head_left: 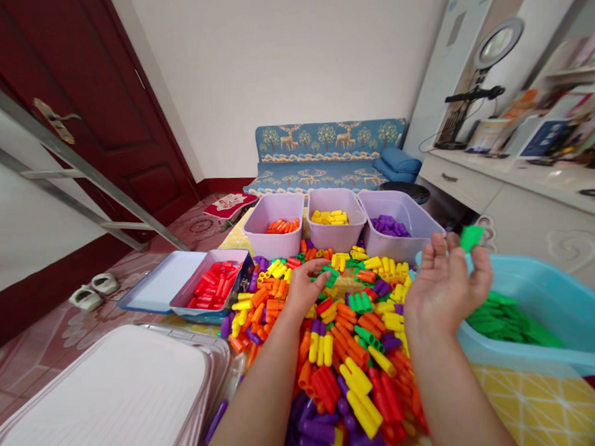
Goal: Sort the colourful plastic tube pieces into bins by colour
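My left hand (305, 287) reaches into a heap of coloured plastic tube pieces, its fingers closed on a green tube piece (331, 276). Raised at the right, palm facing me, my right hand (444, 283) has another green tube piece (471, 237) at its thumb and fingertip, a little blurred. Beside that hand stands a light blue tub (558, 291) with green pieces (511, 318) inside. Orange, yellow, red, purple and green pieces lie mixed between my arms, some joined in rows, such as an orange cluster (345, 332).
Behind the heap stand three lilac bins, holding orange (282, 226), yellow (329, 217) and purple pieces (390, 226). A box at left holds red pieces (214, 285). White lids (111, 392) are stacked at front left. A metal ladder (98, 190) leans by the door.
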`<state>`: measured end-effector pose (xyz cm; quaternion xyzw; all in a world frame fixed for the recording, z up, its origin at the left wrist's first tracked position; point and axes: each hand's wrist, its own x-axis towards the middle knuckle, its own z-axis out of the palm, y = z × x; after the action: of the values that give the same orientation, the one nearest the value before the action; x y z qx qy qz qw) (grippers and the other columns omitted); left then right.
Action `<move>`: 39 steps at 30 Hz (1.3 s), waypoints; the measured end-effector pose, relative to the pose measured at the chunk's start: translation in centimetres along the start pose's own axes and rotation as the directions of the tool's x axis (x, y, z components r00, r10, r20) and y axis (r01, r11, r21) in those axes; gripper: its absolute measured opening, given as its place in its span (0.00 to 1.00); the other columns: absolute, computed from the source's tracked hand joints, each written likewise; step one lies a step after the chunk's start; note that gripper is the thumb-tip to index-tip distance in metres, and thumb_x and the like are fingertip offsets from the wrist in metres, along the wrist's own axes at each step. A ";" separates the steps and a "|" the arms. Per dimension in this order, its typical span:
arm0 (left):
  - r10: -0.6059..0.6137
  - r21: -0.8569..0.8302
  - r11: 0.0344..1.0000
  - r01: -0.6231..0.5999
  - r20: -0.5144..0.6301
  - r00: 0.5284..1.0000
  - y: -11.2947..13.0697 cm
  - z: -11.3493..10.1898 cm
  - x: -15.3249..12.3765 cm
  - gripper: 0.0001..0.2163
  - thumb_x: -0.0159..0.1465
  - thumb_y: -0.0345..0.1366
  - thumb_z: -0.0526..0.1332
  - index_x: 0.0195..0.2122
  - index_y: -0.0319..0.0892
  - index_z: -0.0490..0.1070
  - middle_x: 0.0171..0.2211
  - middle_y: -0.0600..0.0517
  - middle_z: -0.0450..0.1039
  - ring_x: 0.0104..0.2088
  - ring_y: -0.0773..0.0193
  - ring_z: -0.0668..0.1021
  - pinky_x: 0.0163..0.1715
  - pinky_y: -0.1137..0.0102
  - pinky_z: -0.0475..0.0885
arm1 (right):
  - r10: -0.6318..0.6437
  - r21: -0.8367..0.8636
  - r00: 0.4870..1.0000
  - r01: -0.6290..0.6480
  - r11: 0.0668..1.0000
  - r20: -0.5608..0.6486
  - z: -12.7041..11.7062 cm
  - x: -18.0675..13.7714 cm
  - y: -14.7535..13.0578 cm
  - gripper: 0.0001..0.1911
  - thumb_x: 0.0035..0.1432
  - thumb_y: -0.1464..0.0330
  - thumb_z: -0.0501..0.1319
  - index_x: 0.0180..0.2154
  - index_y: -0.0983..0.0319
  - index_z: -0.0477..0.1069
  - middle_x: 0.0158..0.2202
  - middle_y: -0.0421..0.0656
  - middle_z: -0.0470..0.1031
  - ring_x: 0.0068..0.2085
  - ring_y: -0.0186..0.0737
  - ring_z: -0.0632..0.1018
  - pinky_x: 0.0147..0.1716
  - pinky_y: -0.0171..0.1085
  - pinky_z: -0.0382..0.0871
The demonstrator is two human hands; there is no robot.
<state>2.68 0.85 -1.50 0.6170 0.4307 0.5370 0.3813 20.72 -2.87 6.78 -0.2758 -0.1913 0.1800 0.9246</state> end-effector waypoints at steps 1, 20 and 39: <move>-0.005 0.003 1.000 0.005 0.006 1.000 0.0 0.1 0.0 0.12 0.56 0.31 0.63 0.42 0.39 0.76 0.35 0.49 0.80 0.33 0.64 0.79 0.35 0.71 0.73 | 0.019 0.023 1.000 -0.018 1.000 -0.016 0.1 0.1 -0.3 0.16 0.51 0.70 0.62 0.41 0.56 0.61 0.38 0.37 0.75 0.42 0.37 0.80 0.44 0.41 0.71; 0.097 0.449 0.890 -0.082 -0.009 0.995 -0.2 -0.4 0.0 0.10 0.62 0.36 0.57 0.37 0.41 0.78 0.27 0.52 0.78 0.27 0.66 0.76 0.28 0.73 0.67 | 0.850 -0.554 0.292 0.832 -0.001 0.437 -2.0 -1.9 1.4 0.23 0.45 0.76 0.60 0.44 0.52 0.76 0.45 0.44 0.79 0.47 0.52 0.78 0.42 0.43 0.69; 0.101 0.426 0.901 -0.081 -0.024 0.995 -0.4 -0.4 0.1 0.09 0.62 0.33 0.57 0.37 0.40 0.78 0.35 0.49 0.80 0.35 0.62 0.79 0.37 0.70 0.71 | 0.287 -0.390 0.905 -0.153 0.908 0.314 -0.2 -1.0 0.4 0.17 0.58 0.55 0.55 0.41 0.60 0.71 0.41 0.45 0.77 0.41 0.39 0.78 0.42 0.40 0.72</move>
<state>2.20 1.06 -1.76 0.6922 0.5165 0.4615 0.2027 19.83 -3.05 6.15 -0.4206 -0.3557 0.2950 0.7808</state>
